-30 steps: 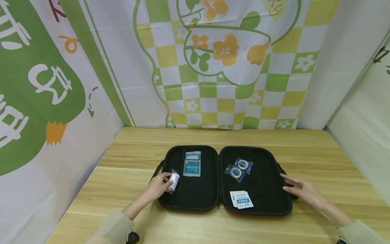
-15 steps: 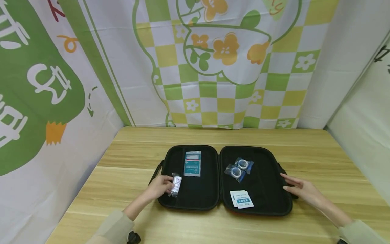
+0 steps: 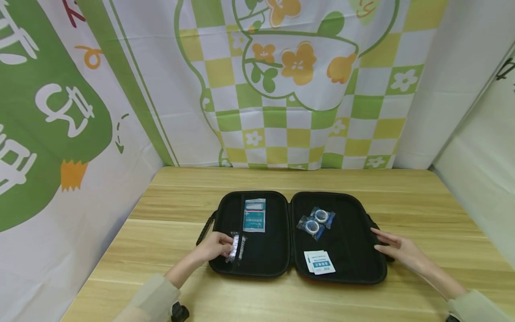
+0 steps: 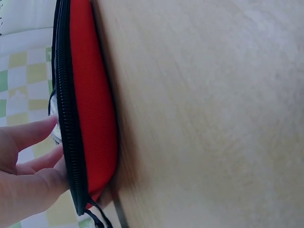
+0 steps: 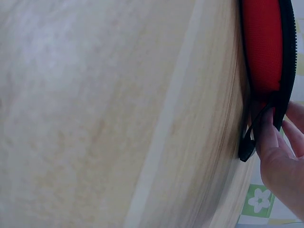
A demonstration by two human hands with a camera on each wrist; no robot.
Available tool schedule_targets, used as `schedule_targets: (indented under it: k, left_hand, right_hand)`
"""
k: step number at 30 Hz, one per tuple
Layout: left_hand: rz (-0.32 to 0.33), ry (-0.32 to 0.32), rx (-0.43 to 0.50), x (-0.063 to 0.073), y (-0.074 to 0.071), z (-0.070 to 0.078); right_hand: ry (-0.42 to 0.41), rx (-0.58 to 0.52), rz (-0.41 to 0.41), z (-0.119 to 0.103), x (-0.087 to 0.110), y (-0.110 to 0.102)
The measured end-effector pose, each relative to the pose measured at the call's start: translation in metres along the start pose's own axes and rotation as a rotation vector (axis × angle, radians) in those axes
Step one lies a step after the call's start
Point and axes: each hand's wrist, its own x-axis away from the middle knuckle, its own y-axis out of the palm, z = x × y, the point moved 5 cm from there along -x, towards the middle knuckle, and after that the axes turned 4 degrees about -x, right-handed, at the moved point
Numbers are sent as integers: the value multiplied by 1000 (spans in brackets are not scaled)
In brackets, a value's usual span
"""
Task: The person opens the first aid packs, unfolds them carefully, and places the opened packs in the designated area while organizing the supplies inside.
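A zippered case, black inside and red outside, lies opened flat on the table. My left hand pinches a wrapped bandage roll at the left half; a dark elastic band crosses over the roll. In the left wrist view the left hand reaches over the case's zipped rim, and the roll is mostly hidden. At the case's right edge, my right hand grips the rim, with the thumb on the outer side and fingers over the edge, as the right wrist view shows.
A blue-and-white packet lies in the left half. In the right half are two wrapped tape rolls and small white-and-blue packets. A strap sticks out at the left side. A patterned curtain hangs behind the wooden table.
My left hand has moved the bandage roll slightly right, and the elastic band now lies across it. The right hand has stayed at the case's edge.
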Motion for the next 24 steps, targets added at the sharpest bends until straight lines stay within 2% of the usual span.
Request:
schedule_targets:
  k: [5,10,17,24]
  left_hand:
    - [-28,-35,131,-2,2,-5]
    - [-8,-82,185,-7,6,-8]
    - [39,-149,200,-11,13,-11]
    - [44,-144,193,-14,14,-9]
  right_hand:
    - [6,-17,-4,-1,0,0]
    - [12,-5,-6,0,-1,0]
    - [5,-9,-4,2,-1,0]
    - [13,-33,-12,3,-1,-1]
